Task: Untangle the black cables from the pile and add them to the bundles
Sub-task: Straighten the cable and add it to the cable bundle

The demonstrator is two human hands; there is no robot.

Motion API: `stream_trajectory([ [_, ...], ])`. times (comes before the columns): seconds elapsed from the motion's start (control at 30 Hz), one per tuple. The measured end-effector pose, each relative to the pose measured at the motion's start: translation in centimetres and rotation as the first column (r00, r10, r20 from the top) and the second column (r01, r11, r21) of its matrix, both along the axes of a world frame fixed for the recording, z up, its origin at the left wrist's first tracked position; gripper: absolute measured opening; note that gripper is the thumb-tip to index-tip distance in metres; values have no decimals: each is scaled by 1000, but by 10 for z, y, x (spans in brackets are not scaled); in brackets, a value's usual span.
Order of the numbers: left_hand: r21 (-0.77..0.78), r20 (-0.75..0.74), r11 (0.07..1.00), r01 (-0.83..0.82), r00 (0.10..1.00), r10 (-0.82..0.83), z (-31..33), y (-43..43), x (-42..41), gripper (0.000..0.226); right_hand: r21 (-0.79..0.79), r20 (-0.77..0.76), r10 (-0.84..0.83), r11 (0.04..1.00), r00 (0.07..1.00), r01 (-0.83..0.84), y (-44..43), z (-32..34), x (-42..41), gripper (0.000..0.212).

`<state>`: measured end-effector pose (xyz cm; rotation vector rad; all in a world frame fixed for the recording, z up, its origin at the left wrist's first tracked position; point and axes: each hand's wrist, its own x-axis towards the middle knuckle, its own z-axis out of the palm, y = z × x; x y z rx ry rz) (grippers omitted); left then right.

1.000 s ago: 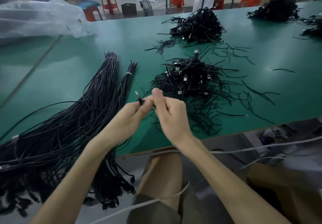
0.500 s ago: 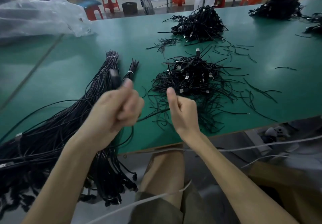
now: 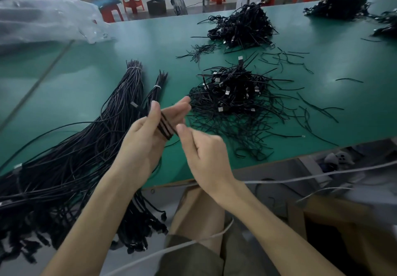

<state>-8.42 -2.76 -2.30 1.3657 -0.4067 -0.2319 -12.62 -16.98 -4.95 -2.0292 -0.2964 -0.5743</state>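
Observation:
My left hand point(image 3: 148, 138) is palm up above the table's front edge. Several loops of one black cable point(image 3: 165, 128) lie across its palm, pinned by the thumb, and the cable's USB plug point(image 3: 134, 104) sticks out to the left. My right hand point(image 3: 204, 155) is just to the right with curled fingers, its thumb tip at the loops; a thin strand runs under it. The tangled pile point(image 3: 236, 95) of black cables lies just beyond my hands. On the left lie a thick tied bundle point(image 3: 96, 142) and a thin tied bundle point(image 3: 157, 84).
On the green table point(image 3: 322, 121) a second tangled pile point(image 3: 242, 26) lies farther back, and more piles point(image 3: 339, 4) at the far right. Loose black ties point(image 3: 318, 110) are scattered right of the near pile. A clear plastic bag point(image 3: 43, 17) lies far left. Bundle ends hang over the front edge.
My left hand swung left with the cable end, then came back toward the right hand. Its fingers have opened out, with cable loops now lying across the palm. The view shifted slightly.

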Motion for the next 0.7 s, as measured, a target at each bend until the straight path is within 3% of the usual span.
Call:
stream_trajectory([
  [0.17, -277, -213, 958, -77, 977, 17, -1, -7, -3, 47, -51, -210, 55, 996, 976, -67, 7, -8, 2, 45],
  [0.3, -429, -309, 900, -77, 949, -66, -1, -6, -1, 40, 86, -373, 151, 988, 916, -128, -1, -4, 6, 27],
  [0.4, -543, -318, 839, -24, 931, -179, -4, -6, 0, 41, 277, -409, 315, 937, 856, -212, -7, 2, 7, 38],
  [0.47, -535, -302, 845, -2, 934, -189, -5, -6, 1, 39, 378, -411, 397, 893, 821, -242, -9, 6, 9, 47],
  [0.57, -421, -317, 903, -82, 946, -62, -5, -10, 4, 39, 423, -435, 428, 874, 792, -240, -9, 12, 13, 58],
  [0.7, -290, -281, 953, -91, 960, 6, -5, -21, -2, 41, 444, -401, 387, 875, 831, -193, -7, 13, 17, 43],
])
